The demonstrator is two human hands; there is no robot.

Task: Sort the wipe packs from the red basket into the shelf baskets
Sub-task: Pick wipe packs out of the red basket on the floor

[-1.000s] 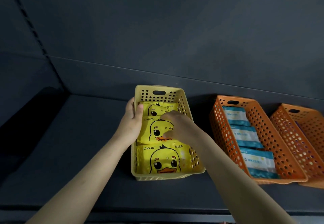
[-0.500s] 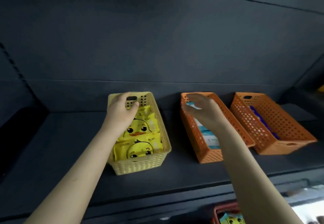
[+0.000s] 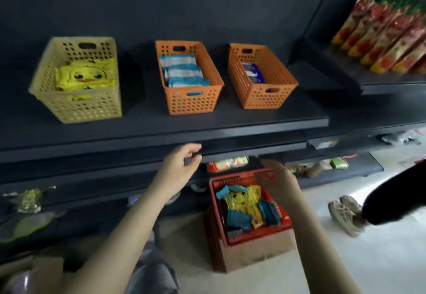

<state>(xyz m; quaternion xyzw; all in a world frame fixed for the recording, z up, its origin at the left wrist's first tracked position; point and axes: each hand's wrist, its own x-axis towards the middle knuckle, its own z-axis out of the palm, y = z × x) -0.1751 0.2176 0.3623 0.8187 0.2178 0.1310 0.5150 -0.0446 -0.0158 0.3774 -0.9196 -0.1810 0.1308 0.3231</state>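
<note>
The red basket (image 3: 216, 220) stands on a cardboard box on the floor, holding yellow duck wipe packs (image 3: 243, 198) and blue packs (image 3: 237, 218). My right hand (image 3: 277, 182) hovers over its far right rim, fingers loosely bent, holding nothing. Higher and to the left, my left hand (image 3: 178, 167) hangs empty in front of the shelf edge. On the shelf stand a yellow basket (image 3: 78, 107) with duck packs, a middle orange basket (image 3: 191, 100) with blue-and-white packs, and a right orange basket (image 3: 265, 96) with a dark blue pack.
Red-and-yellow pouches (image 3: 387, 40) line an upper shelf at right. Lower shelves hold small packets (image 3: 228, 163). At right, on the floor, are a person's shoes (image 3: 345, 213) and a dark trouser leg. The dark shelf edge (image 3: 161, 139) juts out above the red basket.
Both hands left the yellow basket on the shelf and came down. The view dropped and pulled back, bringing the red basket on the floor into sight.
</note>
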